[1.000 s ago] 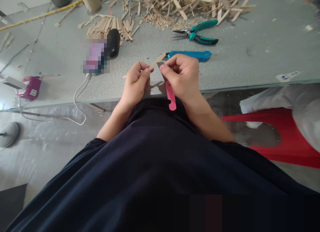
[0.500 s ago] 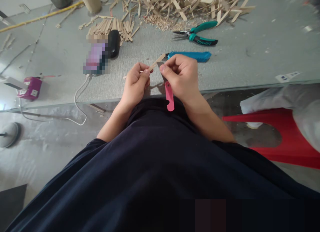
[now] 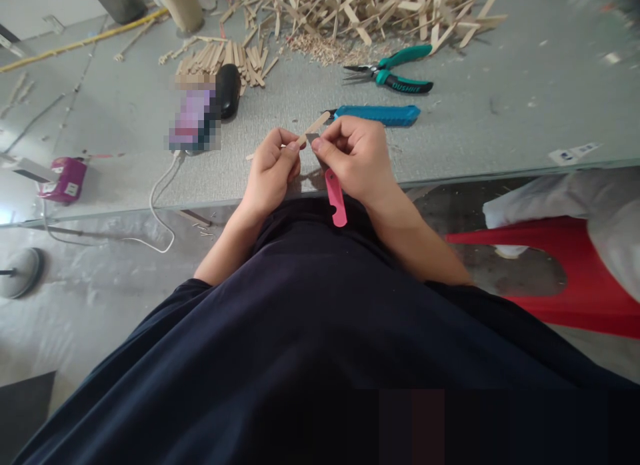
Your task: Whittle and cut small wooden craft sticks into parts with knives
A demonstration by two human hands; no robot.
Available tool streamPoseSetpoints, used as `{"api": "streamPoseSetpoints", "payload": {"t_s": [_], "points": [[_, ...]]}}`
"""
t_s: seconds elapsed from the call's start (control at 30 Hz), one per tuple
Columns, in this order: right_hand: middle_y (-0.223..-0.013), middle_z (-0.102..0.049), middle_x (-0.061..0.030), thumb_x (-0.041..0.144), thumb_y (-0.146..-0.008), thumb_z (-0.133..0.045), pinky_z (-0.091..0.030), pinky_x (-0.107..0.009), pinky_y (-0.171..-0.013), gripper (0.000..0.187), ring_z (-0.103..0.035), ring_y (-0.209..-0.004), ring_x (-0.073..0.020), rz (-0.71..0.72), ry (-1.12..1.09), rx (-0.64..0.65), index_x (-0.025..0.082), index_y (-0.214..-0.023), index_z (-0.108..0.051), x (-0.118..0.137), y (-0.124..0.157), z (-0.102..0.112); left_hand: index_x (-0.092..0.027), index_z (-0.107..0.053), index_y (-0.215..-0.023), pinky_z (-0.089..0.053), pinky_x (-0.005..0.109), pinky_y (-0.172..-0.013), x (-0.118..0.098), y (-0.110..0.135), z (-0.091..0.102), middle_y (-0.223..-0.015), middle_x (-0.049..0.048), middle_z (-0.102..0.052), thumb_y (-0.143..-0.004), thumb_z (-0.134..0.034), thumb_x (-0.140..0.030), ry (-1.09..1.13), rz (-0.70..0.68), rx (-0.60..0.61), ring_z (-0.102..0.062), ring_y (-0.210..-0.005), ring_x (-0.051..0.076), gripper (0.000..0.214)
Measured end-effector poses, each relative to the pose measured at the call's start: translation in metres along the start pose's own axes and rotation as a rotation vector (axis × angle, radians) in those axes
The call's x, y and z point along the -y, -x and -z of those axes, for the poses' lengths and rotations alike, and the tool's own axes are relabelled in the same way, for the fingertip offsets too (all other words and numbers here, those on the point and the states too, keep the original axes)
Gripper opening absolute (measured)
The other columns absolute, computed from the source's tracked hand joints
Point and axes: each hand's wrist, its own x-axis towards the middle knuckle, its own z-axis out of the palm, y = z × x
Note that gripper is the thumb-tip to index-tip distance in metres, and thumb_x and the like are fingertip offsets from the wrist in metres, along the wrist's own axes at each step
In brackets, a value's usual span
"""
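Near the table's front edge, my left hand [image 3: 274, 166] is closed on a thin wooden craft stick [image 3: 318, 123], which slants up to the right out of my fingers. My right hand [image 3: 354, 155] pinches the blade of a folding knife with a pink handle [image 3: 336, 198]; the handle hangs down below my fingers. The blade's end lies against or right beside the stick, close to my left thumb; whether it cuts in I cannot tell. Just beyond my hands lies a blue utility knife [image 3: 377, 115], with green-and-black needle-nose pliers [image 3: 393, 73] behind it.
A large heap of wooden sticks [image 3: 360, 15] lies at the back, with shavings [image 3: 325, 48] before it. A smaller stick pile [image 3: 220, 57], a blurred-out phone [image 3: 193, 115] with a white cable and a black case [image 3: 229, 91] are left. A red stool [image 3: 590, 271] stands right, beside someone's light-clothed leg.
My right hand has slid the blade slightly left and down along the stick, closer to my left thumb. My left hand keeps its hold almost unmoved.
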Motion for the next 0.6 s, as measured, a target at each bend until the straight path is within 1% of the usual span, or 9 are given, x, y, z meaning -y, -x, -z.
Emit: {"api": "streamPoseSetpoints", "payload": {"t_s": [0.07,0.23,0.3,0.47,0.53,0.6], "points": [[-0.062,-0.055,0.0025,0.054,-0.092,-0.083,-0.036,-0.029,-0.046,0.042,-0.047,-0.051,-0.0097,-0.001,0.003,0.001,0.024,-0.074,-0.060,0.0004,0.0005,-0.0006,-0.022,-0.060,-0.094,-0.026,0.020,-0.047,0.0015,-0.0001,0.0014,-0.053,-0.0116,-0.039,-0.098,-0.067,-0.066,-0.024,0.009,0.008,-0.034,-0.044,0.003,0.045],[-0.061,-0.051,0.0036,0.058,-0.095,-0.079,-0.035,-0.028,-0.048,0.044,-0.045,-0.052,-0.0088,0.033,0.043,-0.091,0.023,-0.077,-0.060,-0.0019,-0.0001,-0.0003,-0.023,-0.059,-0.094,-0.025,0.021,-0.047,0.0029,0.0003,0.0024,-0.054,-0.0109,-0.039,-0.101,-0.064,-0.064,-0.043,0.019,0.017,-0.035,-0.044,0.004,0.042],[-0.061,-0.052,0.0033,0.058,-0.096,-0.078,-0.035,-0.028,-0.049,0.044,-0.045,-0.053,-0.0090,0.039,0.046,-0.078,0.023,-0.077,-0.060,-0.0029,-0.0004,-0.0006,-0.023,-0.059,-0.094,-0.025,0.021,-0.047,0.0020,0.0004,0.0020,-0.053,-0.0111,-0.039,-0.100,-0.065,-0.066,-0.030,0.019,0.024,-0.034,-0.044,0.004,0.044],[-0.066,-0.058,0.0011,0.058,-0.095,-0.079,-0.038,-0.029,-0.049,0.045,-0.049,-0.055,-0.0111,0.013,0.039,0.041,0.023,-0.076,-0.059,-0.0025,-0.0002,-0.0016,-0.023,-0.057,-0.093,-0.027,0.020,-0.047,-0.0018,0.0001,0.0006,-0.053,-0.0117,-0.039,-0.095,-0.068,-0.071,0.008,0.026,0.039,-0.034,-0.044,0.004,0.049],[-0.064,-0.057,0.0013,0.059,-0.096,-0.078,-0.038,-0.030,-0.049,0.045,-0.048,-0.055,-0.0112,0.016,0.047,0.020,0.023,-0.076,-0.058,-0.0023,0.0000,-0.0013,-0.022,-0.057,-0.092,-0.027,0.020,-0.047,-0.0032,0.0003,0.0003,-0.053,-0.0117,-0.039,-0.095,-0.068,-0.071,0.000,0.029,0.036,-0.034,-0.044,0.003,0.050],[-0.063,-0.054,0.0018,0.058,-0.096,-0.077,-0.038,-0.031,-0.050,0.044,-0.046,-0.055,-0.0113,0.028,0.067,-0.028,0.024,-0.077,-0.059,-0.0025,0.0002,-0.0007,-0.022,-0.057,-0.093,-0.026,0.020,-0.046,-0.0042,0.0005,0.0002,-0.053,-0.0116,-0.040,-0.096,-0.067,-0.070,-0.005,0.029,0.041,-0.033,-0.044,0.003,0.049]]}}
